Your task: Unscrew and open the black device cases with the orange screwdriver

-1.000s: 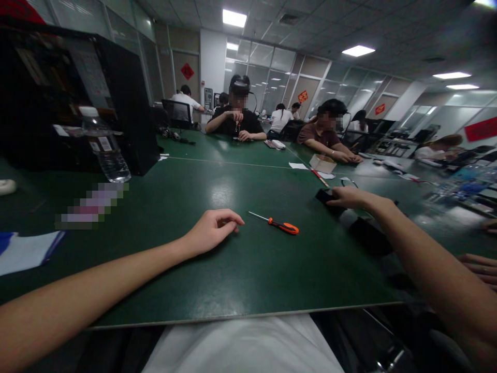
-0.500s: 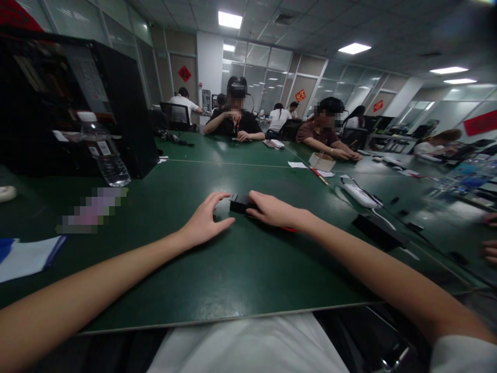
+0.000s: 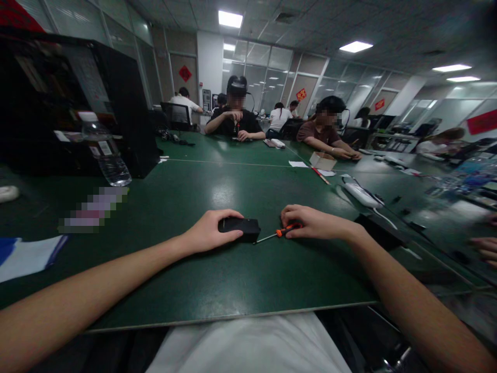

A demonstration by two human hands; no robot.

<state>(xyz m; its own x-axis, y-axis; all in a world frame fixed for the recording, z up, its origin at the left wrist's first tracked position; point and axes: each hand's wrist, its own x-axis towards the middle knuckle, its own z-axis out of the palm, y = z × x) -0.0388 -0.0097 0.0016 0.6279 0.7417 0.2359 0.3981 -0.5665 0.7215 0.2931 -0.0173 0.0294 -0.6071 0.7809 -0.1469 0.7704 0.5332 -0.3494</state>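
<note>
My left hand (image 3: 212, 230) is closed around the left end of a small black box (image 3: 248, 229), fingers on its far side and thumb along its near side. The box rests on or just above the green table. To its right lies a screwdriver (image 3: 278, 233) with an orange and black handle. Its thin metal shaft points left, with the tip close to the box's near right corner. My right hand (image 3: 310, 221) has its thumb and fingers curled about the screwdriver's handle, partly covering it.
A water bottle (image 3: 105, 150) stands at the left before a black cabinet (image 3: 128, 103). A white power strip (image 3: 361, 192), cables and a black block (image 3: 378, 231) lie at the right. An open carton (image 3: 322, 160) sits farther back. Other people sit across the green table (image 3: 186, 290).
My left hand, open before, has taken hold of the black box, which now sits nearer to me. My right hand has let go of the box and moved right onto the screwdriver's handle.
</note>
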